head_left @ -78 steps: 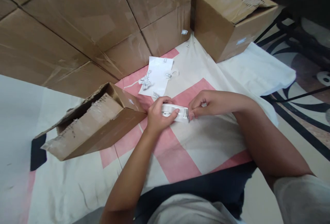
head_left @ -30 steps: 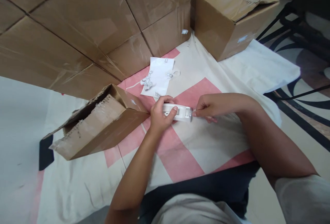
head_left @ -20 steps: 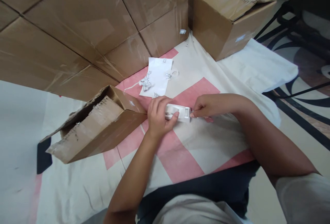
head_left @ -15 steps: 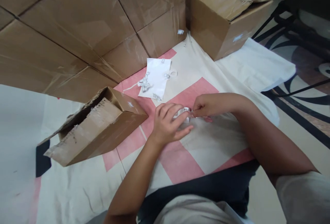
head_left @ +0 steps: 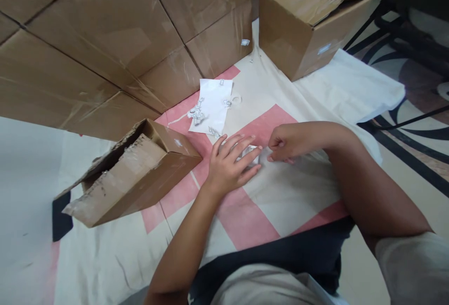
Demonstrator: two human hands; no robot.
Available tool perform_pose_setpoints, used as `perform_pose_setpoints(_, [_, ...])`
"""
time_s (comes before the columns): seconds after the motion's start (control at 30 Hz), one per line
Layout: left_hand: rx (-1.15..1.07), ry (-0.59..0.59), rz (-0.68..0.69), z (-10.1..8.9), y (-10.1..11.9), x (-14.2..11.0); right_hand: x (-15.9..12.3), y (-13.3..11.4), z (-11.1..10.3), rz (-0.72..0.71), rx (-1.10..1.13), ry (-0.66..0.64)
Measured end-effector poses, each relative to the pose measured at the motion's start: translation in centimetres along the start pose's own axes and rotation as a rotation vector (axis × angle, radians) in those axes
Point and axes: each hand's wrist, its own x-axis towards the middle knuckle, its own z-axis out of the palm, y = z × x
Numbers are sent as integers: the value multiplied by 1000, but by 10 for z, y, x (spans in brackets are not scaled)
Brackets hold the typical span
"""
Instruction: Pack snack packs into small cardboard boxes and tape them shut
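My left hand (head_left: 230, 164) lies with its fingers spread over a small white object (head_left: 256, 159) on the sheet. Parts of this object show between the fingers; its kind is unclear. Just to the right, my right hand (head_left: 283, 143) is closed, its fingers curled and thumb pointing at the white object, with a small gap between. Whatever its fingers may hold is hidden. Beyond my hands lies a white sheet of paper (head_left: 214, 104) bearing small clear and white bits (head_left: 197, 114). A thin clear ring (head_left: 236, 100) sits by its right edge.
Stacked cardboard boxes (head_left: 105, 29) form a wall at the back left. An opened cardboard box (head_left: 147, 188) stands left of my hands, another box (head_left: 284, 33) at the back right. Pink and white cloth (head_left: 252, 216) covers the surface. Dark metal legs (head_left: 365, 29) stand at right.
My right hand has drawn slightly right, away from the white object it was touching. My left hand stays over the object, its fingers a little flatter.
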Motion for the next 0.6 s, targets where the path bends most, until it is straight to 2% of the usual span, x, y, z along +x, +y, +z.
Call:
perform_pose_setpoints(0.13, [2,48,-1,-1,2,-1,-3,0,-2,-7,35,-39])
perform_pose_setpoints(0.27, [-34,261,5,-2,17,-3,-6,-2,-3,-21,30,-26])
perform_pose_setpoints(0.3, [-43,276,-7,-2,22,-3,-5,-2,-3,-19,31,-25])
perform_pose_setpoints(0.33, [-42,248,-36,-2,28,-2,-5,-2,-3,-13,32,-27])
perform_pose_setpoints(0.47, [21,7,-226,2,42,4,2,3,-1,11,12,-14])
perform_pose_setpoints(0.53, [36,-1,-251,5,42,5,3,4,0,20,-4,-8])
perform_pose_setpoints(0.6, [44,41,-234,6,41,3,3,4,-1,27,-15,-18])
